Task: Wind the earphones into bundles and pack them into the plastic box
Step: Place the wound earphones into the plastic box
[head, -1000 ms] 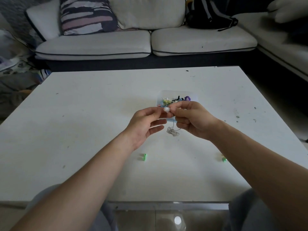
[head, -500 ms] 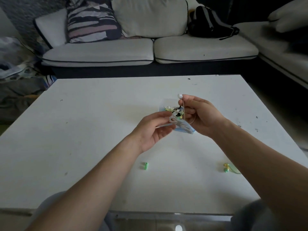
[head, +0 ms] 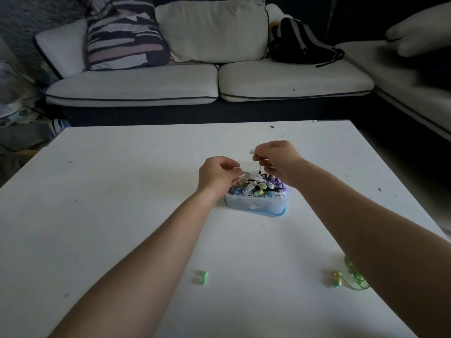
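A clear plastic box [head: 256,206] with a blue base stands mid-table, heaped with coloured earphone bundles [head: 262,189]. Just above its far side, my left hand [head: 217,174] pinches a white earphone bundle [head: 250,177], whose cord runs across to my right hand [head: 278,157]. My right hand pinches that cord, and a white earbud [head: 251,151] sticks out past its fingertips. Both hands have curled fingers. A loose green earphone [head: 351,280] lies on the table under my right forearm, partly hidden. A small green earbud piece [head: 201,280] lies near the table's front.
The white table [head: 109,203] carries a few dark specks. Behind it stands a white sofa [head: 207,81] with a striped cushion [head: 124,35] and a black bag [head: 300,42]. Clutter [head: 22,118] lies on the floor at the left.
Both hands have moved away from me, over the box, carrying the white earphone. The right hand has risen and moved apart from the left, stretching the cord. The view has tilted up.
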Available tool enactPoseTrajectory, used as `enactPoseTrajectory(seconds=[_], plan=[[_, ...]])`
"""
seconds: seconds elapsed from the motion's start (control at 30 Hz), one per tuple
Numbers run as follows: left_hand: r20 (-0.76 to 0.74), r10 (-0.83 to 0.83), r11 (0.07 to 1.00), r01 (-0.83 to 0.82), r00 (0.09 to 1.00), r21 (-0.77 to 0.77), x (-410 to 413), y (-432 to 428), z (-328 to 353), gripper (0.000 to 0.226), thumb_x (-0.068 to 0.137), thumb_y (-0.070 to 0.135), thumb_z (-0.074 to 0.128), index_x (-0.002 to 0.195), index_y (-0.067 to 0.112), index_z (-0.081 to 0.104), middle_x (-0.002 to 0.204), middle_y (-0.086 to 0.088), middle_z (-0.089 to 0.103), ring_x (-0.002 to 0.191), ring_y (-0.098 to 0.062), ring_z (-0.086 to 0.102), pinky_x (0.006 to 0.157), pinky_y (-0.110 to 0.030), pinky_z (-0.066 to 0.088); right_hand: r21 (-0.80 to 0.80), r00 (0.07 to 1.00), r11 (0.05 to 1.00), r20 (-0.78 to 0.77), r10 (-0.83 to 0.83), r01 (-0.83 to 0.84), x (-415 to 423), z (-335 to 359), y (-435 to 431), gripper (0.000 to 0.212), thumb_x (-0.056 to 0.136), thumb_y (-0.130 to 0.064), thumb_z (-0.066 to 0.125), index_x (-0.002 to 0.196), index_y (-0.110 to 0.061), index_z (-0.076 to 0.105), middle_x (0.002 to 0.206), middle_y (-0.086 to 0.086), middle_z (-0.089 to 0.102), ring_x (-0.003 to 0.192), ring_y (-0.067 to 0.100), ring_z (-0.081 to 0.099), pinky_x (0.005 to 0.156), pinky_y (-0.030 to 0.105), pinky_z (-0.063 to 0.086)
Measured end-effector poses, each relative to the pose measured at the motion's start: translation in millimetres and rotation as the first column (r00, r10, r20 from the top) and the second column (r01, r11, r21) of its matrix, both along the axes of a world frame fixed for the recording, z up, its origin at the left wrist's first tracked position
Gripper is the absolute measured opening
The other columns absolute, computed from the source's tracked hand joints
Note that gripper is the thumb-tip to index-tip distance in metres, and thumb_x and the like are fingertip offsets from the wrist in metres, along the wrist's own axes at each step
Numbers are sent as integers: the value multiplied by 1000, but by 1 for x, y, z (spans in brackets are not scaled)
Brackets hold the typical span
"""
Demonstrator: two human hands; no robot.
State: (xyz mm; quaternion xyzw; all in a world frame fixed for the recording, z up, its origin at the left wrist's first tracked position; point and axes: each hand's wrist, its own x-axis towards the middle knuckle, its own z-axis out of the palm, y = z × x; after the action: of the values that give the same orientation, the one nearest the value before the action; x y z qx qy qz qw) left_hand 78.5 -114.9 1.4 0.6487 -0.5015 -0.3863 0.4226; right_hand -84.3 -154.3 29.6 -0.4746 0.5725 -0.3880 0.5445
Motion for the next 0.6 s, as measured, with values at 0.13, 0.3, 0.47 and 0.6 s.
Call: enactPoseTrajectory(seconds=[0.13,0.3,0.47,0.6], plan=[[252,64,991,-31,965,-132,3,-15,-8,2,84,24,74,86,25,74,81,15,70,75,2,63,64,-13,44,-101,985,993,-167,42,-60,3,-4,-17,5,87,-12,73,84,-9,71,74,3,71,66,15,57,53,22,45],[419,60,985,15,906,-173,3,-26,-20,4,86,31,73,88,28,74,93,14,71,88,-8,64,73,-25,47,-188,961,976,-269,59,-112,7,-6,-29,6,86,-17,75,83,-14,70,73,0,72,65,12,59,61,27,50],[577,36,990,48,816,-131,8,-31,-30,16,83,38,77,96,29,75,111,4,65,106,-18,58,79,-32,49,-149,725,920,-665,178,-363,6,-19,-31,8,87,-17,71,84,-25,71,86,-6,71,80,13,64,68,24,49],[553,14,966,131,833,-222,13,-27,-29,23,86,32,73,108,31,68,108,11,62,99,-14,57,76,-25,43,-153,634,897,-755,165,-415,8,-20,-28,17,93,-20,60,99,-22,76,97,-5,72,91,15,64,78,27,50]])
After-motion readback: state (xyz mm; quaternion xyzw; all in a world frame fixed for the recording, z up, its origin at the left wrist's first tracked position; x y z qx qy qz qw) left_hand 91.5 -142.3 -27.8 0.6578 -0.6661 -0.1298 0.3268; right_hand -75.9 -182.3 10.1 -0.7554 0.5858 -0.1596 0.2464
